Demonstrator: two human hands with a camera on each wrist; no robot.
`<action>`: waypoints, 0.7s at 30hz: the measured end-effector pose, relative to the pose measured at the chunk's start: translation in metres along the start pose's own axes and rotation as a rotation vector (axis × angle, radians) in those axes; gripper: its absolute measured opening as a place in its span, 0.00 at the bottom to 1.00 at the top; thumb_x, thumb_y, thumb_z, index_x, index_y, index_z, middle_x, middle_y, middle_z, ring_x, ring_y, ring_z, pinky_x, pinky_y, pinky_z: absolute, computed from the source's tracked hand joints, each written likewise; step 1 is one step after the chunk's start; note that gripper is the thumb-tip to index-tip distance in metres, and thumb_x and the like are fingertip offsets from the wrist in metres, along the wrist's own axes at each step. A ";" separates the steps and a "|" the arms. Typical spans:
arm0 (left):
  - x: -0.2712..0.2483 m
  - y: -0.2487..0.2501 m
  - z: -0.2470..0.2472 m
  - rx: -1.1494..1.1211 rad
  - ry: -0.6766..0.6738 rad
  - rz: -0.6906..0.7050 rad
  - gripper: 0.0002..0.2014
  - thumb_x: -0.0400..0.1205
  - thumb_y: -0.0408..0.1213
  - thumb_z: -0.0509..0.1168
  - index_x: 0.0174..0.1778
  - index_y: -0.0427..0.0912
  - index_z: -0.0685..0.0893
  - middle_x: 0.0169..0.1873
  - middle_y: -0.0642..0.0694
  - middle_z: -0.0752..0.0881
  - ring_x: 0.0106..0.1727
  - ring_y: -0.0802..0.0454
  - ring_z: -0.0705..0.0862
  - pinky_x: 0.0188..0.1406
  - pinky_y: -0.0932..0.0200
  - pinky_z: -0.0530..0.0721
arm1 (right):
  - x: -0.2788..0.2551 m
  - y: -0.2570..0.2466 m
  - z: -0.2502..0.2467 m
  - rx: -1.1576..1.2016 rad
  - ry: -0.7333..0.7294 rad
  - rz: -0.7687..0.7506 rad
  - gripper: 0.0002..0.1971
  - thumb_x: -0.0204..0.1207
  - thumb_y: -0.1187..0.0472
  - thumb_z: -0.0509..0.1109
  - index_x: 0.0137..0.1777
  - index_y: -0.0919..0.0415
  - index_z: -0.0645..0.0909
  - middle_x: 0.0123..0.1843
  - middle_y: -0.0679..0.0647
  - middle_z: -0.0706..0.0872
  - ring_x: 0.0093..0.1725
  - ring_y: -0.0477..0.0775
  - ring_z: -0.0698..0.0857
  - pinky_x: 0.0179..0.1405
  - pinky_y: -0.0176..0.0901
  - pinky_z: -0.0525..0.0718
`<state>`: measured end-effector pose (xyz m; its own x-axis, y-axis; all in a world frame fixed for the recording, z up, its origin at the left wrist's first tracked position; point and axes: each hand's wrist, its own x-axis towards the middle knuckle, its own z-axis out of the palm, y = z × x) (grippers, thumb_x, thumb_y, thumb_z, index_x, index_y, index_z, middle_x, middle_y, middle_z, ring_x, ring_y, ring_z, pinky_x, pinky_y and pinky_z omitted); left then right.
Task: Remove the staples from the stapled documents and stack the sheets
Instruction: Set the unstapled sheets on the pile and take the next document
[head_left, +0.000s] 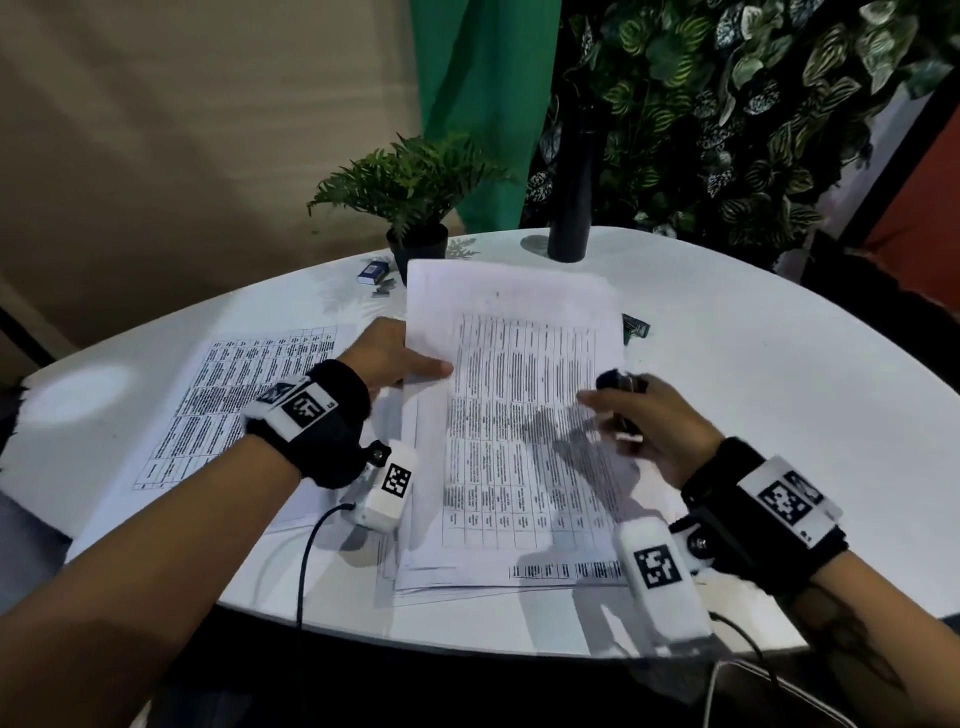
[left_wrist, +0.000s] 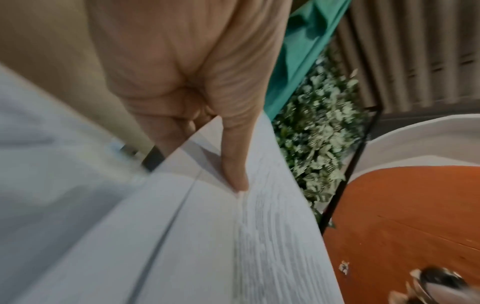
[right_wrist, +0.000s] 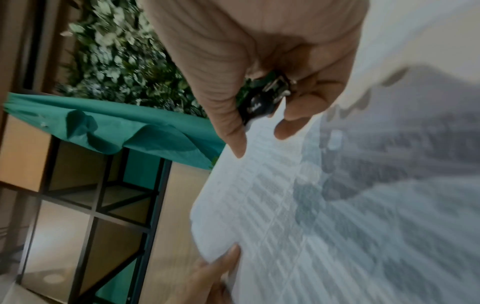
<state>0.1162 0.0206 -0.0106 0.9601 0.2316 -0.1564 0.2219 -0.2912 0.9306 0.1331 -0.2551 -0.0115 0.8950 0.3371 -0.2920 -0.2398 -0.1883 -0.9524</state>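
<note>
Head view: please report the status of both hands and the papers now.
Left hand pinches lifted sheet by its left edge. Right hand holds staple remover above the page. Loose pages lie left. Nothing blocking.

I saw a white rounded counter (head_left: 753, 364). On it lay printed sheets (head_left: 234, 410) at nine o'clock, a paper stack (head_left: 467, 571) centrally, a potted fern (head_left: 418, 244) and black bottle (head_left: 569, 228) toward twelve, and a small blue box (head_left: 373, 272).
</note>
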 end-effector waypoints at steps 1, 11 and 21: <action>-0.003 0.009 -0.003 -0.017 0.016 0.060 0.10 0.69 0.23 0.75 0.40 0.42 0.87 0.30 0.56 0.90 0.37 0.57 0.87 0.35 0.65 0.86 | 0.003 -0.010 -0.005 0.005 0.046 -0.052 0.09 0.72 0.64 0.74 0.39 0.58 0.75 0.31 0.52 0.79 0.27 0.46 0.77 0.24 0.36 0.72; -0.021 0.084 -0.041 -0.102 0.063 0.374 0.14 0.60 0.36 0.77 0.40 0.39 0.90 0.38 0.50 0.92 0.40 0.54 0.90 0.44 0.59 0.89 | 0.002 -0.102 -0.032 0.034 0.021 -0.467 0.16 0.69 0.75 0.71 0.46 0.52 0.78 0.39 0.44 0.78 0.34 0.40 0.82 0.30 0.30 0.81; -0.028 0.083 -0.036 -0.261 0.064 0.438 0.06 0.73 0.33 0.71 0.42 0.45 0.92 0.43 0.49 0.92 0.44 0.53 0.90 0.48 0.54 0.88 | -0.005 -0.105 -0.041 0.186 -0.128 -0.537 0.38 0.30 0.53 0.88 0.46 0.53 0.82 0.41 0.50 0.86 0.44 0.46 0.90 0.29 0.31 0.83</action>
<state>0.1011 0.0233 0.0828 0.9392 0.1987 0.2800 -0.2570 -0.1338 0.9571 0.1689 -0.2745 0.0939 0.8595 0.4520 0.2387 0.1627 0.2008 -0.9660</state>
